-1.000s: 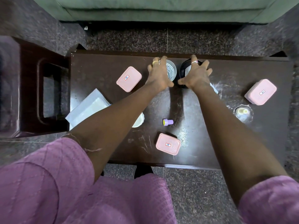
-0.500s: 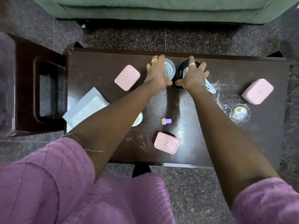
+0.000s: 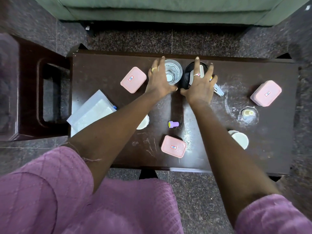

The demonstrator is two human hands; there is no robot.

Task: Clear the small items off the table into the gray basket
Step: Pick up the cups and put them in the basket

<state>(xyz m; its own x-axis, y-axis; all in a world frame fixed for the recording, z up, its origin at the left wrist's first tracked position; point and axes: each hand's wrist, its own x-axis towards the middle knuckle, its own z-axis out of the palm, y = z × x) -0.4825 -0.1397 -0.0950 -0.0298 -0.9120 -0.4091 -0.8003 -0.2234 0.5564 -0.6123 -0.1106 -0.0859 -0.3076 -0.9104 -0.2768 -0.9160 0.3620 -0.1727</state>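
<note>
Pink boxes (image 3: 133, 80), a purple cap (image 3: 173, 124) and white cups (image 3: 240, 140) all sit on the dark table (image 3: 104, 68). No gray basket shows. Left hand (image 3: 159, 78) spreads beside a glass (image 3: 173, 71); right hand (image 3: 200, 85) spreads over a black bowl (image 3: 189, 73), gripping nothing.

A single head-worn wide-angle view looks almost straight down from close above onto the dark table (image 3: 104, 71), its edges seemingly bowed, sofa (image 3: 160, 9) far, lap near.
</note>
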